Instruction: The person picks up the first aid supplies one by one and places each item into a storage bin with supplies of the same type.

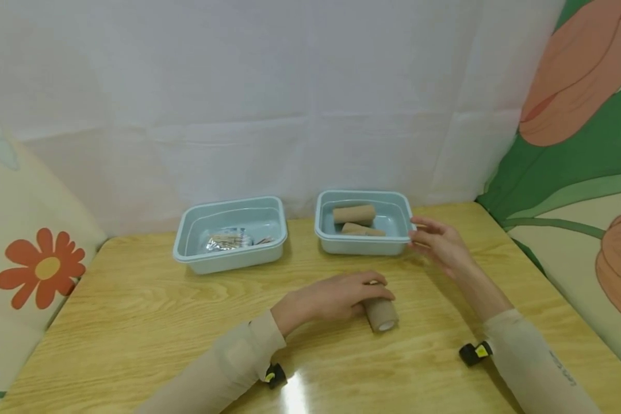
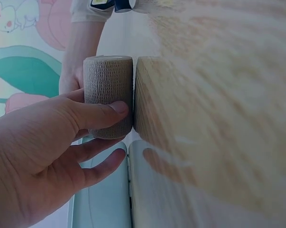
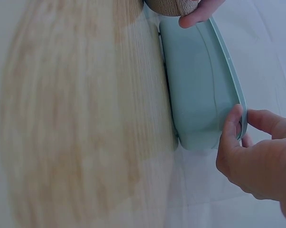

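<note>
My left hand (image 1: 336, 296) grips a tan, textured bandage roll (image 1: 381, 315) on the table, in front of the right tub. In the left wrist view the thumb lies across the side of the roll (image 2: 107, 80), whose woven surface shows clearly. My right hand (image 1: 445, 244) pinches the right end rim of a light blue plastic tub (image 1: 362, 247). Its thumb and fingers are on either side of that rim (image 3: 237, 90) in the right wrist view. Inside the tub lie two more tan pieces, a roll (image 1: 354, 214) and a smaller one (image 1: 362, 230) partly hidden by the front wall.
A second light blue tub (image 1: 243, 262) stands to the left, holding a clear packet of thin sticks (image 1: 230, 239) and a few loose ones. White cloth (image 1: 238, 115) hangs behind the wooden table (image 1: 150, 322). Painted panels flank both sides.
</note>
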The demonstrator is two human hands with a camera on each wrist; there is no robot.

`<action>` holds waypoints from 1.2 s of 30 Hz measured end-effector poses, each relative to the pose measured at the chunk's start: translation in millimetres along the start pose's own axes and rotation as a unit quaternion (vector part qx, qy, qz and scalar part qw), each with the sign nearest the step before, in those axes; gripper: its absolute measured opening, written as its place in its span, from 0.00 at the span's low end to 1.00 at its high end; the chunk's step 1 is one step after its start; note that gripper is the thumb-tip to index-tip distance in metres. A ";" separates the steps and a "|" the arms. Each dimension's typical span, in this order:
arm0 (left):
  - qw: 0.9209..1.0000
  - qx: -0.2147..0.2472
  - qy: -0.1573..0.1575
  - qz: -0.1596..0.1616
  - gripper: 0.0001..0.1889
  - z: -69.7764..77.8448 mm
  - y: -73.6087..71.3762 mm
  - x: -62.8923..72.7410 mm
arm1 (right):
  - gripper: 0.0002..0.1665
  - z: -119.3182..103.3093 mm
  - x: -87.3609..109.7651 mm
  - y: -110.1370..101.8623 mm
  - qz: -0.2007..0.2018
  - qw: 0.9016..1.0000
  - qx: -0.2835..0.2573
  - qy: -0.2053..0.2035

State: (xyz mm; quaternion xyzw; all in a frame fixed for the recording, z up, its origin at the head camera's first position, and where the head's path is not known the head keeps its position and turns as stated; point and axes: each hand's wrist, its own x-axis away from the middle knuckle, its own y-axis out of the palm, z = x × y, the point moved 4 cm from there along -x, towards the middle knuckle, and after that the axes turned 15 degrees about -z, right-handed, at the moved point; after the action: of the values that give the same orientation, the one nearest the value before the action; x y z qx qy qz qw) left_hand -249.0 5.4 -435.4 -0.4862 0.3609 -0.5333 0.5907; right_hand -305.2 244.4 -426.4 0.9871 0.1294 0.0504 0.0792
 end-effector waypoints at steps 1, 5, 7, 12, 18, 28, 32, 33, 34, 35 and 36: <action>1.000 0.000 0.003 0.002 0.26 -0.4 0.2 -0.1 | 0.32 -0.2 0.1 0.2 0.000 1.000 -0.001 0.000; 1.000 0.004 0.005 0.003 0.26 -0.1 0.4 0.2 | 0.33 -0.3 0.5 0.0 0.000 1.000 -0.005 -0.001; 1.000 0.001 -0.002 -0.001 0.26 0.0 0.3 0.5 | 0.33 -0.3 0.7 0.1 -0.001 1.000 -0.007 -0.003; 0.999 0.002 -0.031 -0.018 0.26 -0.5 0.0 1.5 | 0.33 0.7 0.9 -0.2 0.000 1.000 -0.008 -0.002; 0.999 -0.011 -0.041 -0.019 0.26 -0.1 -2.6 3.1 | 0.33 0.8 0.0 0.6 0.004 1.000 -0.005 0.002; 0.999 -0.029 -0.041 0.004 0.27 1.1 -7.7 4.0 | 0.32 -0.7 -1.3 -0.5 0.001 1.000 -0.010 0.001; 0.998 -0.030 -0.049 0.004 0.27 1.5 -8.7 3.9 | 0.31 -0.7 -1.0 -0.5 0.003 1.000 -0.009 0.004; 0.998 -0.030 -0.051 0.006 0.27 1.3 -9.0 3.7 | 0.31 -0.6 -0.9 -0.5 0.003 1.000 -0.008 0.005; 0.998 -0.029 -0.051 0.007 0.28 1.2 -9.3 3.6 | 0.31 -0.4 -1.0 -0.5 0.004 1.000 -0.007 0.005; 0.998 -0.030 -0.051 0.010 0.28 0.8 -9.6 3.2 | 0.31 -0.3 -1.0 -0.6 0.004 1.000 -0.006 0.006; 0.998 -0.030 -0.050 0.013 0.28 0.7 -10.3 3.1 | 0.31 -0.1 -1.2 -0.6 0.004 1.000 -0.006 0.005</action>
State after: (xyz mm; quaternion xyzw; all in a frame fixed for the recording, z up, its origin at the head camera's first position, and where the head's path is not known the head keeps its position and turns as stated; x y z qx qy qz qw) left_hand -250.7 3.0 -425.0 -0.5251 0.3534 -0.4897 0.5997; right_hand -306.5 244.7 -426.5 0.9868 0.1260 0.0568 0.0846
